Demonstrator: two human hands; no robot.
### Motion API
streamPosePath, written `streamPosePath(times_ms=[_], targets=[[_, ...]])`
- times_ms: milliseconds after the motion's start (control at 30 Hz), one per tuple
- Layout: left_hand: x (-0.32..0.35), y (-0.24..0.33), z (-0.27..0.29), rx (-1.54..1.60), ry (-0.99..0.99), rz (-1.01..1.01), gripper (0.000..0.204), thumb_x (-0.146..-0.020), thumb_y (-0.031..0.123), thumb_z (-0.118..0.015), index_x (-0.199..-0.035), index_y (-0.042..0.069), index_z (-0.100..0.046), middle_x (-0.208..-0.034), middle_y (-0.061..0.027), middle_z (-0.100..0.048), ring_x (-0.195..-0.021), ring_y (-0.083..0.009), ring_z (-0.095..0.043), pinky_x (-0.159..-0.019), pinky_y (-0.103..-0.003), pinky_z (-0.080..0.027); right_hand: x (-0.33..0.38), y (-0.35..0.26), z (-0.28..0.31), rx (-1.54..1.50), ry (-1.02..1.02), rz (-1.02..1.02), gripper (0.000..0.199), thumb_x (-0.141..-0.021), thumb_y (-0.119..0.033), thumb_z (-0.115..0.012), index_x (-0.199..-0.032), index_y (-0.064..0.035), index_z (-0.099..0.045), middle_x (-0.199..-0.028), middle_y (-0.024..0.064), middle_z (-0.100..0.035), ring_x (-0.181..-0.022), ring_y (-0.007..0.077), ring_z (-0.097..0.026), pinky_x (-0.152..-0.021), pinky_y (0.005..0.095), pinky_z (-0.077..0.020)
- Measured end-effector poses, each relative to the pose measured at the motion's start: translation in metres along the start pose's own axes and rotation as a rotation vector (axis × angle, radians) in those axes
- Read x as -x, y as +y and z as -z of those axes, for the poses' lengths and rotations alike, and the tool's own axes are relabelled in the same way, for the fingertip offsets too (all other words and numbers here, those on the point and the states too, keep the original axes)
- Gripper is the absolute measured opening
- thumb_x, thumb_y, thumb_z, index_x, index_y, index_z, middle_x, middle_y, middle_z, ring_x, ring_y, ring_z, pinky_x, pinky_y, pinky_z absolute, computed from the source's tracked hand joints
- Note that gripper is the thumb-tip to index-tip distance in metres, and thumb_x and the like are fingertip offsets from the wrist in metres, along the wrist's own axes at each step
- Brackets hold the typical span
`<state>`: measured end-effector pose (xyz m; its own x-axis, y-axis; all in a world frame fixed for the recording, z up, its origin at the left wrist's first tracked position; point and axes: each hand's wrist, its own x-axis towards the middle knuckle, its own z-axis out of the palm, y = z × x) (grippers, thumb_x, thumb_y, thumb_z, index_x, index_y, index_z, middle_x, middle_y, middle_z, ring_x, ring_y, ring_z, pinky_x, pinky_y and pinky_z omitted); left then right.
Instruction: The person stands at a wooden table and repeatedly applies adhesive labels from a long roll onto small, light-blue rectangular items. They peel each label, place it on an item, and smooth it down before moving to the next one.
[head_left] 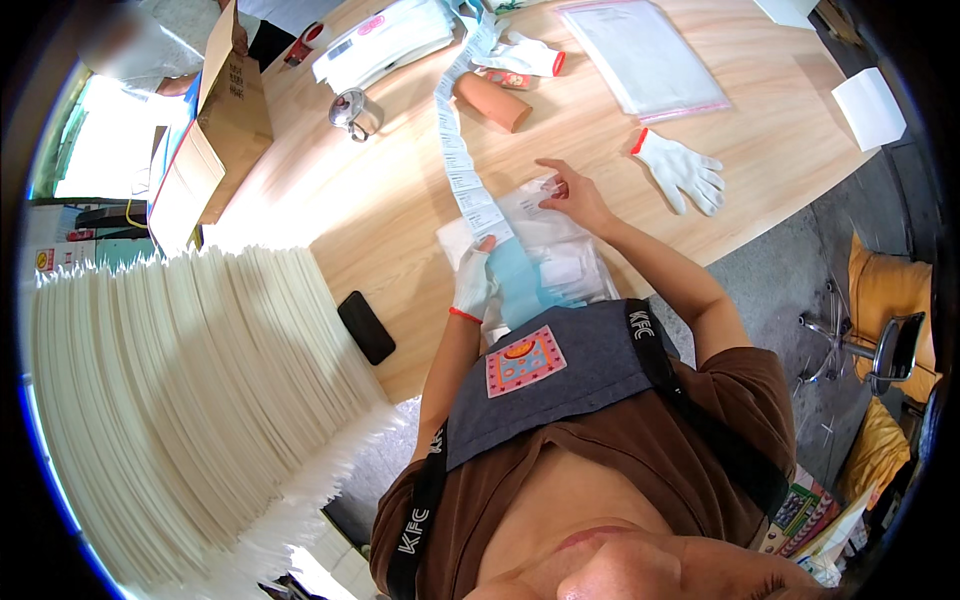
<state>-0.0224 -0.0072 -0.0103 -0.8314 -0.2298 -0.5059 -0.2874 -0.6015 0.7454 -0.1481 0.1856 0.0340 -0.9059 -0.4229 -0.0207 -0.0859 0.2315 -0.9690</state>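
My left hand, in a white knit glove with a red cuff and bare fingertips, is closed on a long strip of white labels. The strip's pale blue backing hangs toward my apron. Under and beside it lie clear plastic bags, stacked on the table in front of me. My bare right hand rests over the far right part of the top bag, its fingers apart. Small printing shows on the bag by those fingertips; whether it is a stuck label I cannot tell.
On the wooden table are a phone, a loose glove, a brown roll, a metal cup and flat plastic bags. A tall white stack stands left, near a cardboard box. Another person is at far left.
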Motion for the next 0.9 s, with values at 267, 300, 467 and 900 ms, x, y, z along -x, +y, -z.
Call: streamPosePath(times_ms=[267,300,467,900], targets=[[-0.003,0.001,0.007,-0.022,-0.043,0.057,0.03,-0.085,0.019,-0.058,-0.107,-0.002,-0.053,-0.093,-0.0068,-0.06,-0.077,-0.0129,-0.057,-0.062,-0.024,-0.047,-0.021,0.029,0.006,0.091,-0.08,-0.118,0.023,-0.072,-0.016,-0.07,-0.087,0.0001,-0.063,-0.067,0.0063,-0.063,-0.058,0.0109,-0.058,-0.056,0.023,-0.0462],[-0.004,0.0,0.009,-0.033,-0.042,0.068,0.03,-0.085,0.019,-0.057,-0.107,-0.002,-0.053,-0.093,-0.007,-0.06,-0.077,-0.0132,-0.058,-0.063,-0.024,-0.047,-0.022,0.033,0.006,0.075,-0.098,-0.102,0.022,-0.074,-0.016,-0.069,-0.085,0.0012,-0.063,-0.066,0.0057,-0.063,-0.056,0.0097,-0.057,-0.055,0.0225,-0.0456],[0.018,0.023,-0.016,0.089,-0.046,0.008,0.029,-0.085,0.017,-0.057,-0.108,-0.002,-0.053,-0.091,-0.0089,-0.061,-0.075,-0.0165,-0.059,-0.068,-0.029,-0.049,-0.006,0.005,0.01,-0.038,-0.059,-0.063,0.015,-0.077,-0.014,-0.065,-0.078,0.0005,-0.065,-0.076,0.0062,-0.065,-0.067,0.0094,-0.059,-0.062,0.0218,-0.0462],[0.001,0.006,-0.001,-0.087,-0.094,-0.162,0.026,-0.084,0.004,-0.057,-0.108,-0.001,-0.053,-0.102,-0.0069,-0.061,-0.084,-0.0135,-0.059,-0.071,-0.024,-0.047,0.042,-0.021,0.015,0.063,-0.807,-0.122,0.019,-0.079,-0.022,-0.062,-0.092,-0.0082,-0.066,-0.083,0.007,-0.065,-0.073,0.017,-0.06,-0.068,0.0298,-0.0468]])
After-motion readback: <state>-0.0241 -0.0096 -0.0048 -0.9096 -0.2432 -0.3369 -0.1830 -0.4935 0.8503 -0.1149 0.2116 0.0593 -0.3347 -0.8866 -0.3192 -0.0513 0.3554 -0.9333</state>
